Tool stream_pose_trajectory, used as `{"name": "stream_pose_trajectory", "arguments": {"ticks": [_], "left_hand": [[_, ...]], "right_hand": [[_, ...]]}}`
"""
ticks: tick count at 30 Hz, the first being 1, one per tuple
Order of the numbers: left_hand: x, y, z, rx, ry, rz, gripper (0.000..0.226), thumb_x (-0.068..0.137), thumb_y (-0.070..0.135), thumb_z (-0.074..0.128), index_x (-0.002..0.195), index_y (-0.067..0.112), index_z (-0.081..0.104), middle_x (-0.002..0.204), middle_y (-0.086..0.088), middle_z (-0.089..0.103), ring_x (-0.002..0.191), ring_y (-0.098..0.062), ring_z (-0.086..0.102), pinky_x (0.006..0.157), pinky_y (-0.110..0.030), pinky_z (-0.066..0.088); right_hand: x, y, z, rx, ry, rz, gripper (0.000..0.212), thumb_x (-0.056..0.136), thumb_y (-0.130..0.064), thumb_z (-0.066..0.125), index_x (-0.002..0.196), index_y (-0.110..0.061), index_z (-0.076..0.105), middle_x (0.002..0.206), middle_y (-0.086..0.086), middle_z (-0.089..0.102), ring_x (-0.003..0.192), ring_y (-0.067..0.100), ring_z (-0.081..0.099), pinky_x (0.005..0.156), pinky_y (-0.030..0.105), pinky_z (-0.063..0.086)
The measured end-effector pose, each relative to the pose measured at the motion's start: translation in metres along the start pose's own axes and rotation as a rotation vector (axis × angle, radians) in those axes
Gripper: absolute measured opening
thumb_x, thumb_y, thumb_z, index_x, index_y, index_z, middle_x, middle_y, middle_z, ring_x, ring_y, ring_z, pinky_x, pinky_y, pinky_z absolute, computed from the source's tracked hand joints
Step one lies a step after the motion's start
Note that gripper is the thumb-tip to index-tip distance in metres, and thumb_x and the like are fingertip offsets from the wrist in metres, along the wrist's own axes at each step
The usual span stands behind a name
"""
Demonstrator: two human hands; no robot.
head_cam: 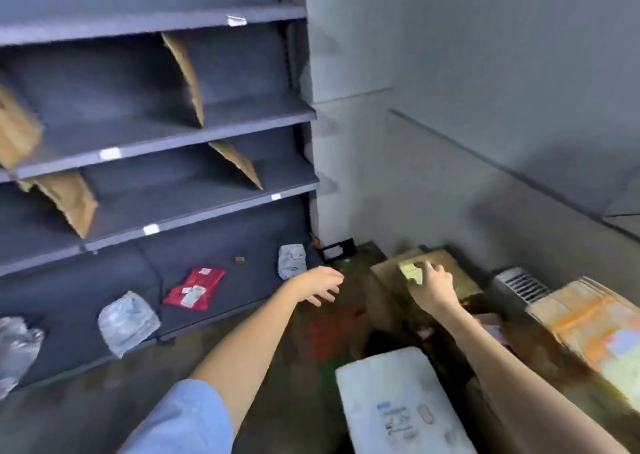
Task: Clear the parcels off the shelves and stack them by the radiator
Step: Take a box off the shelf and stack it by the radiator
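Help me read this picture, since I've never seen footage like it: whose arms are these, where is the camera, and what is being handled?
The camera sits on a person's head, looking forward and down, so the two arms are their own. There is only this one view. The left hand is open and empty, stretched toward the grey shelving. On its bottom shelf lie a red parcel and several silvery-grey bags, such as this grey bag. The right hand has its fingers on a small yellowish parcel lying on a brown box; motion blur hides how firm that grip is. Beside it is a vented unit, probably the radiator, and a white parcel lies nearest you.
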State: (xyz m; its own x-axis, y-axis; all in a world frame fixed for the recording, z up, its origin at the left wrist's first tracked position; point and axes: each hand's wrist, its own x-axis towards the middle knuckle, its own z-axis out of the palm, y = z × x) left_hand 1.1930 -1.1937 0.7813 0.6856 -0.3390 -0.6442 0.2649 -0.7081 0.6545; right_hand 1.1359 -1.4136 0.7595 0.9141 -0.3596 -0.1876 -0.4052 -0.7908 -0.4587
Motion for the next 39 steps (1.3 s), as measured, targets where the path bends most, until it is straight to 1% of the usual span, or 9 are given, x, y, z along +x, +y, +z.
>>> {"name": "stream_pose_trajectory", "arguments": {"ticks": [5,10,14,17,20,27,32,36,39], "left_hand": [[-0.094,-0.153,-0.123,-0.026,0.326,-0.073,0.038,0.100,0.020,0.033,0.136,0.017,0.044,0.126,-0.009,0.055,0.100,-0.018,0.052,0.087,-0.032,0.042],[-0.240,-0.324,-0.230,-0.023,0.636,-0.134,0.037,0.097,0.011,0.043,0.132,0.006,0.051,0.123,-0.013,0.058,0.103,-0.022,0.061,0.062,-0.019,0.043],[-0.365,-0.461,-0.281,-0.075,0.869,-0.268,0.031,0.096,0.006,0.043,0.126,0.005,0.050,0.111,-0.022,0.057,0.081,-0.022,0.054,0.066,-0.028,0.041],[-0.438,-0.549,-0.295,-0.145,1.026,-0.354,0.033,0.094,0.003,0.049,0.127,-0.002,0.051,0.115,-0.022,0.060,0.095,-0.018,0.053,0.074,-0.020,0.042],[-0.497,-0.617,-0.298,-0.200,1.081,-0.413,0.051,0.087,0.015,0.057,0.134,-0.003,0.046,0.136,-0.019,0.051,0.123,-0.029,0.052,0.101,-0.031,0.037],[-0.576,-0.763,-0.355,-0.273,1.188,-0.668,0.040,0.093,0.010,0.048,0.133,0.013,0.051,0.129,-0.013,0.058,0.116,-0.028,0.057,0.089,-0.026,0.043],[-0.637,-0.828,-0.456,-0.258,1.233,-0.754,0.039,0.095,0.012,0.046,0.134,0.013,0.051,0.137,-0.010,0.053,0.123,-0.025,0.052,0.101,-0.027,0.039],[-0.668,-0.869,-0.510,-0.450,1.277,-0.623,0.039,0.096,0.011,0.045,0.134,0.012,0.050,0.133,-0.013,0.056,0.116,-0.029,0.055,0.079,-0.033,0.049],[-0.697,-0.924,-0.544,-0.632,1.293,-0.621,0.037,0.097,0.012,0.043,0.134,0.012,0.049,0.128,-0.016,0.055,0.097,-0.023,0.050,0.058,-0.024,0.041]], "right_hand": [[-0.045,-0.188,0.098,-0.066,-0.204,-0.353,0.043,0.090,-0.023,0.050,0.132,-0.013,0.048,0.136,0.017,0.047,0.127,0.034,0.041,0.106,0.032,0.030],[-0.126,-0.385,0.191,-0.108,-0.349,-0.678,0.036,0.092,-0.018,0.047,0.126,-0.011,0.056,0.134,0.010,0.055,0.126,0.030,0.046,0.104,0.033,0.036],[-0.217,-0.519,0.271,-0.063,-0.508,-0.859,0.035,0.090,-0.014,0.050,0.123,-0.006,0.060,0.130,0.011,0.059,0.123,0.028,0.052,0.101,0.031,0.038],[-0.280,-0.597,0.329,-0.045,-0.633,-1.002,0.035,0.090,-0.013,0.052,0.123,-0.006,0.059,0.129,0.011,0.060,0.121,0.026,0.054,0.100,0.030,0.039],[-0.329,-0.671,0.382,-0.009,-0.722,-1.092,0.036,0.088,-0.015,0.057,0.124,-0.007,0.058,0.128,0.011,0.060,0.119,0.025,0.055,0.098,0.031,0.041],[-0.417,-0.837,0.500,0.036,-0.783,-1.249,0.037,0.082,-0.020,0.067,0.117,-0.009,0.061,0.116,0.011,0.066,0.110,0.027,0.059,0.088,0.029,0.044],[-0.460,-0.965,0.566,0.052,-0.871,-1.277,0.038,0.082,-0.015,0.068,0.117,-0.004,0.060,0.113,0.016,0.067,0.106,0.028,0.062,0.086,0.029,0.048],[-0.517,-1.048,0.602,0.047,-0.952,-1.315,0.037,0.084,-0.018,0.066,0.118,-0.006,0.059,0.108,0.012,0.063,0.104,0.028,0.059,0.088,0.034,0.047],[-0.573,-1.102,0.636,0.057,-1.056,-1.368,0.027,0.085,-0.019,0.064,0.110,-0.010,0.060,0.104,0.008,0.064,0.106,0.029,0.059,0.087,0.035,0.047]]}}
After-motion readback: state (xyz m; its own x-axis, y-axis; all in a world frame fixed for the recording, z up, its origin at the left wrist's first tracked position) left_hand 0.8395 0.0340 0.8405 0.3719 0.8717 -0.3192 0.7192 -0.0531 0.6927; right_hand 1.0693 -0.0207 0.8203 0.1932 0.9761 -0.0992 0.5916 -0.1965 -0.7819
